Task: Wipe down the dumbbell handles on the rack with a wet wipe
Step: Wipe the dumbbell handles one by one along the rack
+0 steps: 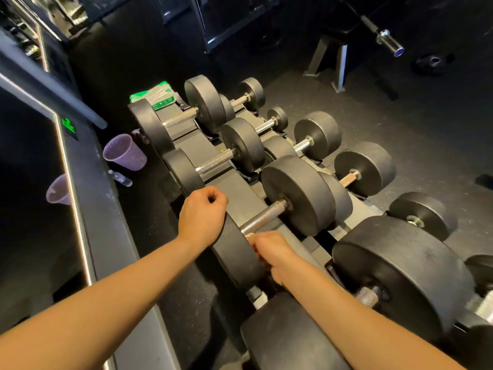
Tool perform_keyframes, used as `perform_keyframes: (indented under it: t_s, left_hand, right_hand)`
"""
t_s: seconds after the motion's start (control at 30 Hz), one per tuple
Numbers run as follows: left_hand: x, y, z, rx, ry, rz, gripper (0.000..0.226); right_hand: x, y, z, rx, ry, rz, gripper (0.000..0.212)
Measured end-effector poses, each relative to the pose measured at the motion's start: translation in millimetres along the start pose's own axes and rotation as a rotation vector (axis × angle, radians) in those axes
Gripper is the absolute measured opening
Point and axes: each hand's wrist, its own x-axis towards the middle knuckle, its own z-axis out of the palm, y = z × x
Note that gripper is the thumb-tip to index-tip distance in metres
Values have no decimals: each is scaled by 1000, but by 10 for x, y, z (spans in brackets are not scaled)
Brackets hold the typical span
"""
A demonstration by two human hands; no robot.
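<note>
The dumbbell being cleaned lies across the dark rack straight under the hands: two thick matte black discs joined by a bright, cross-hatched steel handle. The right hand is clenched round the handle's near end, knuckles up and wrist straight, with a sliver of pale wipe showing at its fingertips. The left hand sits just beside it on the rim of the near disc, fingers curled in, forearm reaching forward; I cannot tell whether it clasps the rim or only rests there. Beyond the hands, more round-headed dumbbells with shiny handles run along the rack. Well beyond them lies a crinkled green-and-white pack, and left of it a ribbed purple cup.
</note>
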Motion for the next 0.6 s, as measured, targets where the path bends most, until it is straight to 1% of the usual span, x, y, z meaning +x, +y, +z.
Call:
perform_keyframes:
  t_s: [0.03, 0.1, 0.17, 0.23, 0.3, 0.33, 0.4, 0.43, 0.47, 0.53, 0.6]
  left_hand:
    - [2, 4, -2, 3, 0, -3, 25]
    - [2, 7, 0, 9, -1, -5, 25]
    - [6, 1, -1, 8, -1, -4, 25]
    - [2, -6, -3, 2, -4, -4, 25]
    - [2, -14, -4, 0, -5, -5, 24]
    - [1, -16, -3, 0, -5, -5, 24]
    - [8, -30, 0, 2, 0, 1, 25]
    - [12, -36, 3, 6, 3, 1, 26]
    - [14, -42, 5, 12, 5, -2, 26]
    - [10, -34, 9, 17, 6, -6, 26]
    - [14, -15, 7, 17, 5, -8, 27]
  right_hand:
    - [22, 2, -25, 56, 0, 4, 20]
    - [90, -21, -116, 263, 35, 11, 15]
    - [185, -85, -203, 452, 143, 3, 14]
    - [254, -111, -252, 596, 213, -7, 11]
    - [252, -71, -238, 661, 194, -10, 9]
    - [230, -25, -213, 620, 161, -29, 8]
    - [149, 68, -119, 437, 63, -128, 8]
    - [107, 94, -69, 316, 30, -200, 13]
    - [82, 102, -33, 144, 46, -297, 20]
    - [94, 55, -33, -347, 184, -533, 31]
    - [82, -101, -59, -855, 272, -790, 24]
